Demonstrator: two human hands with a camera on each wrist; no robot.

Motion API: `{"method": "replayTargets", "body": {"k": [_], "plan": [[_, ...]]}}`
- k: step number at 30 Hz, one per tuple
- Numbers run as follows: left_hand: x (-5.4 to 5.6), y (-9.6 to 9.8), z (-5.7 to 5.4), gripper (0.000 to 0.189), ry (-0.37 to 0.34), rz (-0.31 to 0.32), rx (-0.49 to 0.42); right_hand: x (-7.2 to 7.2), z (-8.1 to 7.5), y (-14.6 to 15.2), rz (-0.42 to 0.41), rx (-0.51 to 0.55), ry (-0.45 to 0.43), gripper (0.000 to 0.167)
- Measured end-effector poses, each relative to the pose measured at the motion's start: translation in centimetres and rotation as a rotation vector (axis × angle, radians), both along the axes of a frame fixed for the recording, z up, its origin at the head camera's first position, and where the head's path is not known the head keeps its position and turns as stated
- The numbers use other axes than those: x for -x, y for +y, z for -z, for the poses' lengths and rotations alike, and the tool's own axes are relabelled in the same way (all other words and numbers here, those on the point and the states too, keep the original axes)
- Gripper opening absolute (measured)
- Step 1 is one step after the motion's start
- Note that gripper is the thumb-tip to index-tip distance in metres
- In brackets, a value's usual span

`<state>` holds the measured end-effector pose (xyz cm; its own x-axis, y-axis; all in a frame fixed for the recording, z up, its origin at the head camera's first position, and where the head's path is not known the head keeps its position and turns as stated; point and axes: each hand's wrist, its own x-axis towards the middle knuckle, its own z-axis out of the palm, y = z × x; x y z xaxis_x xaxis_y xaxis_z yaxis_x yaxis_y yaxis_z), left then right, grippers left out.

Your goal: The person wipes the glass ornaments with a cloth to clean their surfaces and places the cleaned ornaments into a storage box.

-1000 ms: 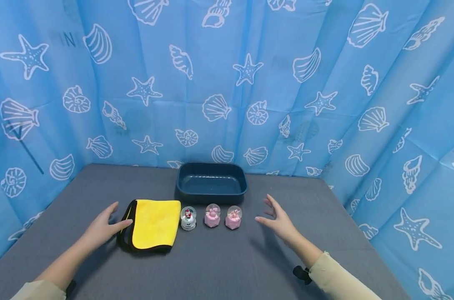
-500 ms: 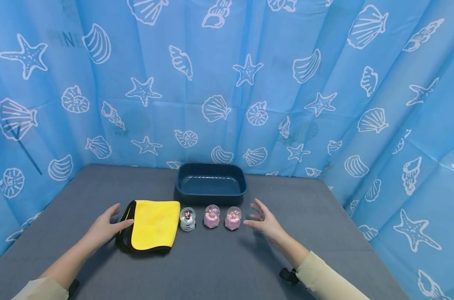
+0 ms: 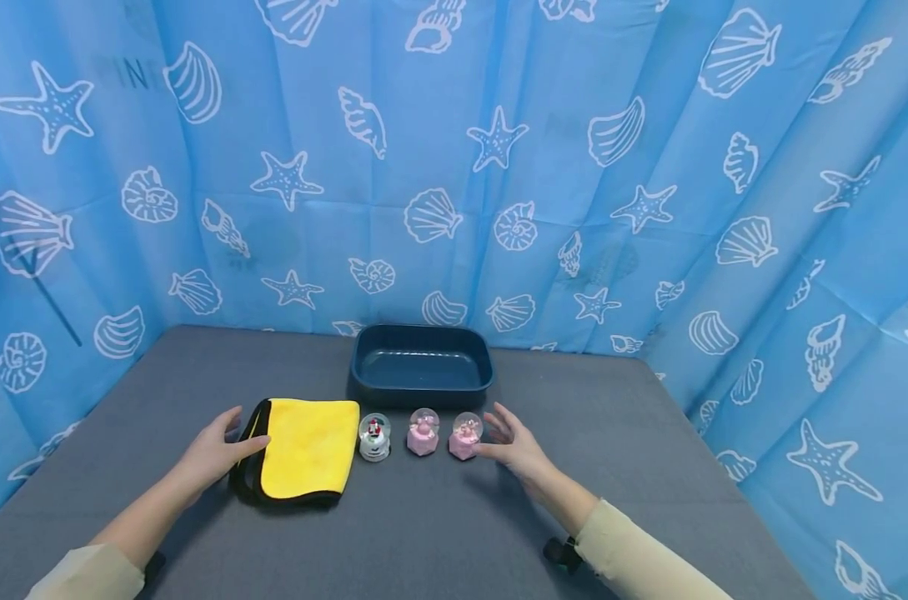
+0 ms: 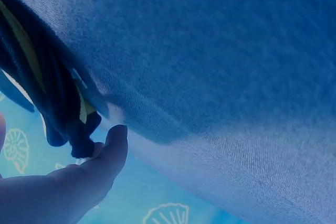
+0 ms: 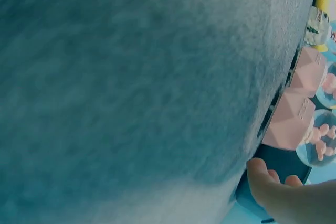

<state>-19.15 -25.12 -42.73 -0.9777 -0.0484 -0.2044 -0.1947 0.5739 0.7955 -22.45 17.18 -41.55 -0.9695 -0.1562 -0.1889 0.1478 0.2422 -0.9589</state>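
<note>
In the head view, a folded yellow cloth (image 3: pixel 311 450) with black edging lies on the table at left. My left hand (image 3: pixel 212 452) is at its left edge, fingers relaxed and thumb tip over the black border. Dark folds of the cloth (image 4: pixel 58 87) also show in the left wrist view, just beyond the thumb. My right hand (image 3: pixel 523 454) reaches in beside the rightmost pink snow globe (image 3: pixel 464 436), thumb and fingers apart, thumb tip close to its base. Left of that globe stand another pink snow globe (image 3: pixel 423 432) and a white snow globe (image 3: pixel 374 437) with a red-and-white figure inside.
A dark blue rectangular tray (image 3: pixel 423 397) sits right behind the snow globes. The grey tabletop (image 3: pixel 408 542) stretches in front of them. A blue curtain (image 3: pixel 393 167) with shells and starfish hangs behind and along both sides.
My right hand has moved left, from beyond the rightmost pink snow globe to right beside it. My left hand has barely shifted at the cloth. Cloth, globes and tray stay in place.
</note>
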Motion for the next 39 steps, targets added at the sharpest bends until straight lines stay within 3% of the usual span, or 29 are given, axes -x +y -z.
{"method": "replayTargets", "body": {"k": [15, 22, 28, 39], "plan": [[0.9, 1.0, 0.2, 0.102, -0.055, -0.008, 0.061, 0.4, 0.4, -0.8, 0.038, -0.014, -0.015, 0.085], [1.3, 1.6, 0.8, 0.085, -0.05, -0.051, 0.103, 0.8, 0.7, -1.0, 0.041, -0.018, -0.036, 0.084], [1.5, 1.6, 0.2, 0.068, -0.033, -0.022, 0.036, 0.9, 0.7, -1.4, 0.048, -0.039, -0.063, 0.082], [0.9, 2.0, -2.1, 0.067, -0.057, 0.013, -0.071, 1.4, 0.8, -1.7, 0.028, -0.112, -0.075, 0.076]]}}
